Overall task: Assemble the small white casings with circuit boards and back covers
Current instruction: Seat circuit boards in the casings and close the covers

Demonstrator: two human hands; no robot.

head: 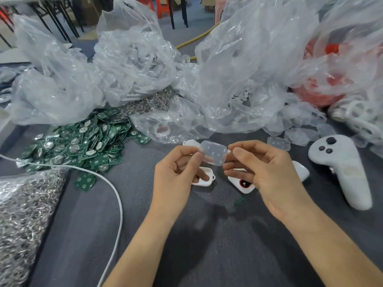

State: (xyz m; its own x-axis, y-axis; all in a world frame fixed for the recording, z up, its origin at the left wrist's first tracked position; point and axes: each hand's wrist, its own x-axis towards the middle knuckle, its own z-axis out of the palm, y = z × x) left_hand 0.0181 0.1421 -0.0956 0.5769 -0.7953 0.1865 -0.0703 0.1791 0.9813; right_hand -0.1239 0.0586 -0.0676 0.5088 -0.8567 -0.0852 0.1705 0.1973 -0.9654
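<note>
Grey table (207, 255) under crumpled plastic bags (134, 59); green circuit boards (83, 141) heaped at our left. Left hand (176, 172) and right hand (267, 175) each pinch an end of a clear cover (213, 154), which we hold above white casings (209, 180) lying on the table.

I hold a translucent cover (213, 153) between both hands. My left hand (178, 170) pinches its left edge and my right hand (263, 172) its right, above the grey table (207, 245). Beneath lie a white casing (204, 181) and a second casing (243, 186) with a red ring inside. Green circuit boards (83, 141) are heaped at left — a white controller (339, 168) lies at right.
</note>
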